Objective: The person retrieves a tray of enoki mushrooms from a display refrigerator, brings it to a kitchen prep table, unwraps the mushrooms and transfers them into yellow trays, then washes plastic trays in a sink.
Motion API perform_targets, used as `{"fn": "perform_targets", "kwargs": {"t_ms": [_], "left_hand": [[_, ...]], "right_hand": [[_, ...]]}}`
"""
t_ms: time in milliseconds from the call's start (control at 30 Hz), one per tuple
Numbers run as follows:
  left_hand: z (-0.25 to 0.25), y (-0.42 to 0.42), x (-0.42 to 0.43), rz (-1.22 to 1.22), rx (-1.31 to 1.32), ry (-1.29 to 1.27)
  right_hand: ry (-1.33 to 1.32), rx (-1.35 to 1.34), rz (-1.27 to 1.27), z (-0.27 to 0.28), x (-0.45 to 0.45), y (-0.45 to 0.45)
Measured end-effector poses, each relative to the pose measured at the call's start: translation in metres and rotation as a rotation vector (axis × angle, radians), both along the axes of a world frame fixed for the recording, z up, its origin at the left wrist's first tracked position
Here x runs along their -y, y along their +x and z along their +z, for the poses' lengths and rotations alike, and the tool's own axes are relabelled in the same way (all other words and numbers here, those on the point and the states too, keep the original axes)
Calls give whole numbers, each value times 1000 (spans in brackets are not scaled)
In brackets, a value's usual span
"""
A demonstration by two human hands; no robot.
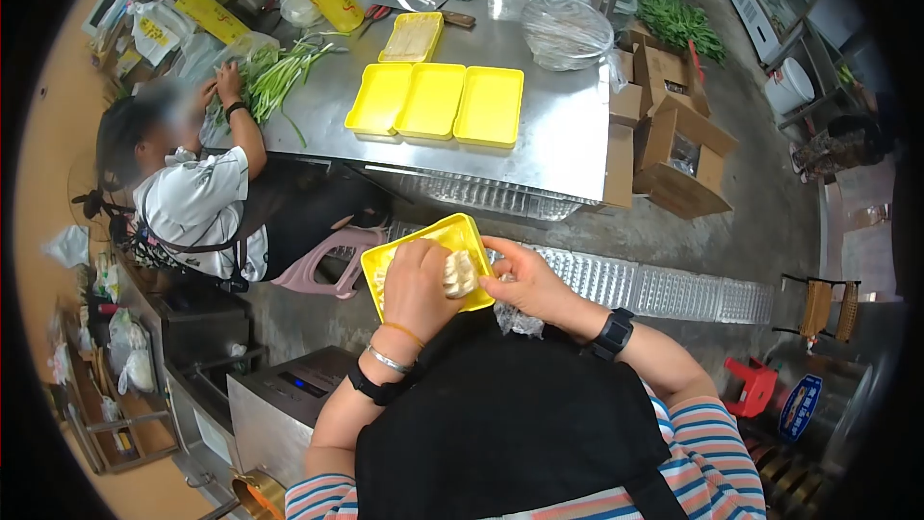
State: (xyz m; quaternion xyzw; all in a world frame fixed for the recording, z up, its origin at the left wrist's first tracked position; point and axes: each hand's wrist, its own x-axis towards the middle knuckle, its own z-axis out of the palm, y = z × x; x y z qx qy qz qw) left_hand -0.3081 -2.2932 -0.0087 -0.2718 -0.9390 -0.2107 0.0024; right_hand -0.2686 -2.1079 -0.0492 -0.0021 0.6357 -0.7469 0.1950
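In front of my black apron (510, 414) is a tilted, shallow yellow tray (462, 228). My right hand (529, 279) grips its right rim, thumb on the near side. Inside the tray my left hand (419, 279) is curled over a clump of pale, whitish food pieces (461, 274), whose exact kind I cannot make out. The left fingertips are partly hidden. Crumpled clear plastic (520, 321) hangs just below my right hand.
Ahead, a steel table (563, 125) bears several yellow trays (489, 106), a wrapped bowl (568, 34), a knife (458, 18) and green stalks (284, 77). A co-worker (207, 202) sits at left near a pink stool (332, 265). Cardboard boxes (683, 154) stand right.
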Motion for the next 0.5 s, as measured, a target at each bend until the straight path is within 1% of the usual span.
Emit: {"fn": "perform_targets", "kwargs": {"t_ms": [33,100,167,233,267,300,333,400,500], "left_hand": [[-2,-1,-1,-23,-75,43],[-13,2,0,-34,-65,16],[-13,1,0,-38,-50,-10],[-3,-5,3,88,91,319],[6,-10,9,82,98,322],[16,-17,19,85,193,527],[21,-22,29,93,284,732],[21,-25,44,230,637,1104],[21,-31,58,161,738,1506]], "right_hand": [[12,20,-3,-1,0,0],[0,18,-24,-9,-2,1],[-11,22,-40,-9,-4,2],[41,-12,-42,-1,-11,-1],[60,-21,-46,8,-14,-3],[97,39,-38,20,-18,-7],[98,61,-32,20,-19,-8],[99,106,-19,20,-22,-10],[68,93,-89,28,-23,-11]]}}
